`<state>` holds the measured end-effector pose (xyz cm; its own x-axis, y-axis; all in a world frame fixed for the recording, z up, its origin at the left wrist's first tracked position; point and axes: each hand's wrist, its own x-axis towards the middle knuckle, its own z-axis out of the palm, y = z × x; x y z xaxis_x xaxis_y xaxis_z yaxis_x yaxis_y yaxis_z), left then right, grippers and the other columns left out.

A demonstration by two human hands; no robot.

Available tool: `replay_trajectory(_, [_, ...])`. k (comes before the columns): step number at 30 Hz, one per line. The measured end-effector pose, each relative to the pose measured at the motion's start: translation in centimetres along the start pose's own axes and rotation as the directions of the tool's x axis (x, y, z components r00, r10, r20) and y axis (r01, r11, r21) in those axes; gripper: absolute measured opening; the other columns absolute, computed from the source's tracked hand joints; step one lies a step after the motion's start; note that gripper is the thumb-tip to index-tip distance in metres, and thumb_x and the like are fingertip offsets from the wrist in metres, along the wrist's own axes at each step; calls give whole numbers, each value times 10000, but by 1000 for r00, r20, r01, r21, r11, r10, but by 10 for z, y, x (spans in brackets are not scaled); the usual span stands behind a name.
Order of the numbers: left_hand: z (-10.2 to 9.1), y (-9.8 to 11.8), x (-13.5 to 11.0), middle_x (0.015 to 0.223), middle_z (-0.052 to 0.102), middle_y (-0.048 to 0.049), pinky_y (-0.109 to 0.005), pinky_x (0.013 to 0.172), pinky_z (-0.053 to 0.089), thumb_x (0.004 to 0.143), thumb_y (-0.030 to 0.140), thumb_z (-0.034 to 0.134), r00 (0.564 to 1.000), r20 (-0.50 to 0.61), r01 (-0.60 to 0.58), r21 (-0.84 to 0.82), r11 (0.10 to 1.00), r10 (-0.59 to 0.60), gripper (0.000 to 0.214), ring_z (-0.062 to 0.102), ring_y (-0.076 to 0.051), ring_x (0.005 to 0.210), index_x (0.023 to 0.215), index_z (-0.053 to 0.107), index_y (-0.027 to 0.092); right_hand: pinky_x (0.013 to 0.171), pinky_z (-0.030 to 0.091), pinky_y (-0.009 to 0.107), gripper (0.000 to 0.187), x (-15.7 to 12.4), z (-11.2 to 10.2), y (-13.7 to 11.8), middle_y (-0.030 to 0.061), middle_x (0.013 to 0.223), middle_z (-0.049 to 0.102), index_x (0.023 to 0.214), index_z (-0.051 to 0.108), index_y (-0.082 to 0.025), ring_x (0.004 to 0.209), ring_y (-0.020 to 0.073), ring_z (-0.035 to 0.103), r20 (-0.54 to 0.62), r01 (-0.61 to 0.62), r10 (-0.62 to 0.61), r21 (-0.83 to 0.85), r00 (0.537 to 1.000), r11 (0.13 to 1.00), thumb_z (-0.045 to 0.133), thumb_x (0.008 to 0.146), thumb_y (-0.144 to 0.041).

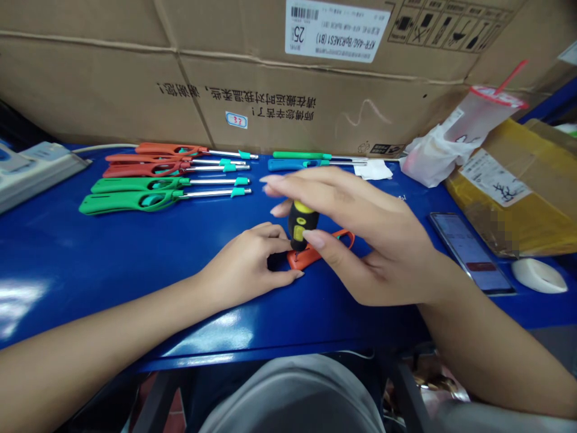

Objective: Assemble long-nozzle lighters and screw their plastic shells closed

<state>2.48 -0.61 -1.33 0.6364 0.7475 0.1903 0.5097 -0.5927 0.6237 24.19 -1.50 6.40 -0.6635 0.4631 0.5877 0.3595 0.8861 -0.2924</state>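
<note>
My right hand [374, 234] grips a short black and yellow screwdriver [298, 224], fingers and thumb around its handle. The tool stands nearly upright, its tip down at the handle end of an orange long-necked lighter [310, 257]. That lighter lies on the blue table [148, 258], its far part hidden behind my right hand. With fingers and thumb closed around the lighter's near end, my left hand [250, 258] holds it against the table. Whether the screwdriver tip sits in a screw is too small to tell.
Several orange lighters [169, 149] and green lighters [130, 203] lie at the left. A blue lighter [297, 164] and a green one rest by the cardboard box [112, 84]. Rightward are a drink cup [484, 114], phone [469, 249], white mouse [538, 275] and yellow package [536, 162]. A power strip [36, 171] sits far left.
</note>
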Motion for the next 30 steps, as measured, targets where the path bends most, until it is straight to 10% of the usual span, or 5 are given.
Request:
replay_trajectory(8, [-1, 1, 2, 1146, 738, -72, -410, 901, 585, 882, 277, 785, 999, 11, 53, -2, 999, -53, 295, 710, -265, 1052, 1166, 769, 199, 1075, 595, 442, 202, -1, 5, 0, 36, 1106, 701, 1233, 670, -245, 1169, 224, 695, -155, -72, 53, -122, 987, 990, 579, 1072, -326])
replay_trajectory(24, [2, -2, 1, 965, 734, -43, -379, 822, 566, 888, 305, 792, 1000, -22, 2, 20, 1000, -1, 182, 717, -240, 926, 1041, 796, 206, 1210, 494, 423, 438, -1, 1, 4, 48, 1421, 660, 1488, 501, -242, 1347, 201, 615, 26, -11, 11, -5, 1000, 1000, 472, 1064, -136])
replay_trajectory(30, [1, 1, 0, 1061, 744, -71, -402, 857, 575, 896, 266, 759, 999, -34, -14, 36, 999, 15, 195, 716, -271, 1017, 1075, 789, 194, 1051, 601, 390, 339, -3, 1, 3, 5, 1230, 714, 1385, 601, -301, 1173, 196, 681, 4, -48, 49, -27, 999, 998, 522, 1072, -198])
